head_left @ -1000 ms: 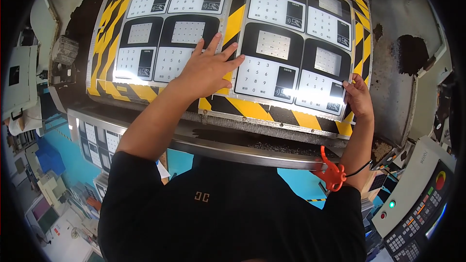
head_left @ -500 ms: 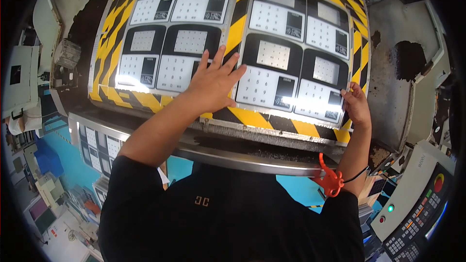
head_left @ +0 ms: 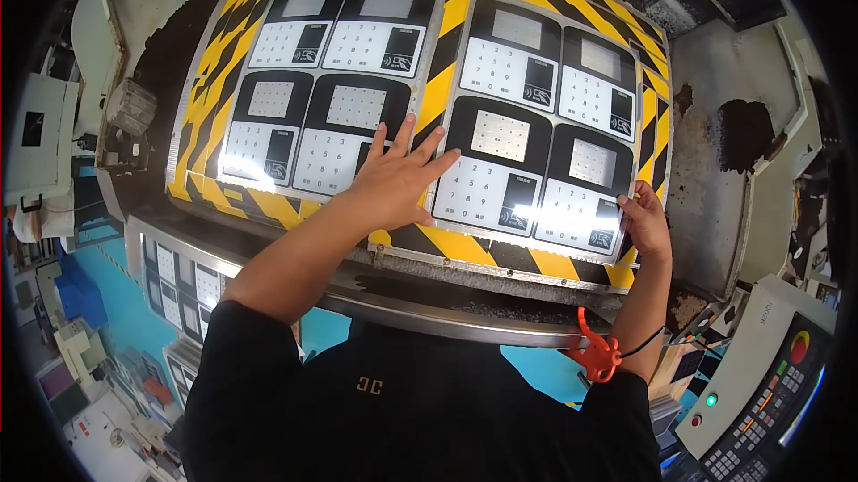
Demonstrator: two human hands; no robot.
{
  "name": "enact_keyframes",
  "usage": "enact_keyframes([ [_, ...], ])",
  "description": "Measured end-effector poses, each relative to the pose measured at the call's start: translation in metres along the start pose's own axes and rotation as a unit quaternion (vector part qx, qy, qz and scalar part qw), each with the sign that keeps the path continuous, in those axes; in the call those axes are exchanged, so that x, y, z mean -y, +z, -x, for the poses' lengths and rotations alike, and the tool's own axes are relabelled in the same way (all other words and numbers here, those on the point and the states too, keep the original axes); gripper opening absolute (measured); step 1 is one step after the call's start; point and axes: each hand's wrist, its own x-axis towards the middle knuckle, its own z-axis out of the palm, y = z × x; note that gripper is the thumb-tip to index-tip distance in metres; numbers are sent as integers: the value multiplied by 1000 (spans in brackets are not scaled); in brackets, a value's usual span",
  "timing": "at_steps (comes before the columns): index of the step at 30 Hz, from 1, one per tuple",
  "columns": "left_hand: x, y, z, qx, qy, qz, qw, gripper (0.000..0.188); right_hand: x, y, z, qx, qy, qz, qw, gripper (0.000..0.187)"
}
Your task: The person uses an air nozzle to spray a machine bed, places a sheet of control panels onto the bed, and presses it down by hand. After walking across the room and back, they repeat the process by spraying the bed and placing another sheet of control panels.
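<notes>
Two printed sheets of black-and-white keypad panels lie side by side on a bed (head_left: 465, 248) edged with yellow-and-black striped tape. My left hand (head_left: 384, 180) is spread flat across the inner edges of both, its fingertips over the striped strip between them and the panels beside it. It holds nothing. At the near right corner of the right sheet (head_left: 483, 189), my right hand (head_left: 647, 223) has its thumb on the face and its fingers curled at the edge, pinching it. Part of the left sheet (head_left: 368, 51) is hidden under my left hand.
A metal rail (head_left: 429, 314) runs between me and the bed. An orange hook-shaped nozzle (head_left: 597, 352) hangs by my right forearm. On the right stands a control panel (head_left: 760, 402) with buttons and a red knob. More printed sheets (head_left: 183, 276) are below left.
The bed and sheets sit lower in the picture, as my view has shifted. Both hands keep their places on the sheets.
</notes>
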Motion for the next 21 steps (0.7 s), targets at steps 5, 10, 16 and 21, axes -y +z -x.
enact_keyframes([
  [5,1,0,0,21,-8,-11,1000,97,-5,-9,-3,17,-1,-9,1000,20],
  [10,1,0,-1,10,-1,-10,1000,97,-7,-11,-5,27,18,-16,999,20],
  [16,2,1,-1,11,2,-2,1000,98,-8,-13,-5,38,16,-30,999,22],
  [21,2,2,-2,7,3,-15,1000,96,-10,-17,-6,17,11,-8,1000,23],
])
